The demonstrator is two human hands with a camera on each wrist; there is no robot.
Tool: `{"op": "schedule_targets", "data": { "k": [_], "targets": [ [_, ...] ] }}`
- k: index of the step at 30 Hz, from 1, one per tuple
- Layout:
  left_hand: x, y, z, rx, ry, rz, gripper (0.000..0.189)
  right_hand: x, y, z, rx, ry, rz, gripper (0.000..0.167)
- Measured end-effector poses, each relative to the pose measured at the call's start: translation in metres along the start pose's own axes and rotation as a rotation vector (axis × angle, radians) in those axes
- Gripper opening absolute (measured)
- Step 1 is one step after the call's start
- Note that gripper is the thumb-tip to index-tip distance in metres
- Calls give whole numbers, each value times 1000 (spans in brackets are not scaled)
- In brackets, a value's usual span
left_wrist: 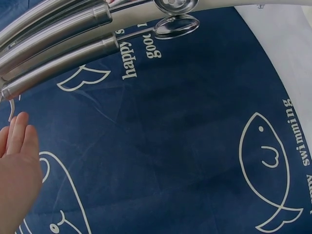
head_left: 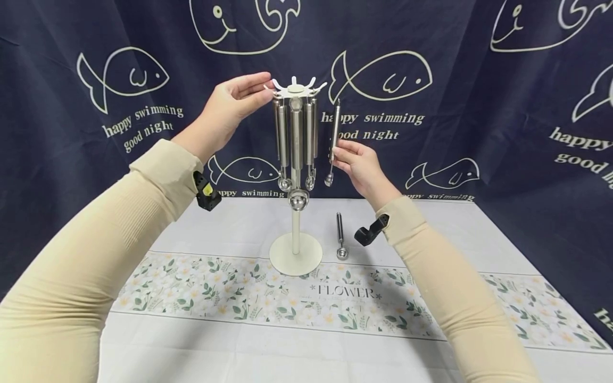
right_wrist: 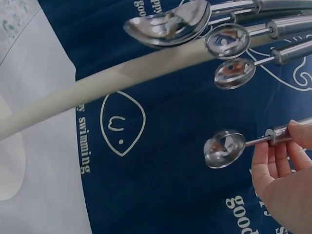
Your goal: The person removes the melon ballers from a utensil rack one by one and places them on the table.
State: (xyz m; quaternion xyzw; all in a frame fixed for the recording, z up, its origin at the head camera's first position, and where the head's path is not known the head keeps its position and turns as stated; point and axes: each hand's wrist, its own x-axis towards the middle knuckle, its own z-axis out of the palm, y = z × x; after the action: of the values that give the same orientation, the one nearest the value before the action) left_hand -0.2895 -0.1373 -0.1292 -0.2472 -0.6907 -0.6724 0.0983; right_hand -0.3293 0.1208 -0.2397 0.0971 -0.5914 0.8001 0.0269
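In the head view, my right hand [head_left: 359, 162] pinches a steel melon baller [head_left: 335, 133] by the lower handle, upright with its bowl down, right of the rack. The right wrist view shows its round bowl [right_wrist: 224, 148] beyond my thumb and fingertips. My left hand [head_left: 239, 103] is raised at the left of the white rack top [head_left: 295, 89], fingertips right at a hook. In the left wrist view the fingers [left_wrist: 29, 139] look straight. Several steel scoops hang from the hooks, including a large one [head_left: 298, 199] in front.
A second melon baller [head_left: 341, 234] lies on the table, right of the rack's round white base [head_left: 295, 266]. The white tablecloth [head_left: 191, 340] has a floral band [head_left: 215, 287] across it. Behind hangs a dark blue fish-print curtain [head_left: 297, 32].
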Motion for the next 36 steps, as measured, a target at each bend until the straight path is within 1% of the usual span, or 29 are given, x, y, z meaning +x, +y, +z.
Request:
{"op": "schedule_targets", "data": {
  "k": [4,8,11,15,20,28,30,36],
  "targets": [
    [2,-1,0,-5,-8,-2,49,0,2,-4,-27,-3,7,42],
    [3,-1,0,-21,-12,-1,48,-1,3,-7,-76,-24,2,41],
    [3,-1,0,-35,-13,0,48,0,6,-12,-87,-38,4,42],
    [3,0,1,-58,-16,-8,48,1,11,-17,-109,-35,10,40],
    [3,0,2,-72,-21,-21,49,0,18,-24,-170,-32,20,39],
    [3,-1,5,-86,-14,14,48,0,28,-34,-188,-8,32,25],
    [3,-1,6,-88,-11,14,48,0,30,-37,-198,0,42,26],
    [2,-1,7,-80,-9,-1,48,-2,37,-42,-240,16,74,34]
  ]
}}
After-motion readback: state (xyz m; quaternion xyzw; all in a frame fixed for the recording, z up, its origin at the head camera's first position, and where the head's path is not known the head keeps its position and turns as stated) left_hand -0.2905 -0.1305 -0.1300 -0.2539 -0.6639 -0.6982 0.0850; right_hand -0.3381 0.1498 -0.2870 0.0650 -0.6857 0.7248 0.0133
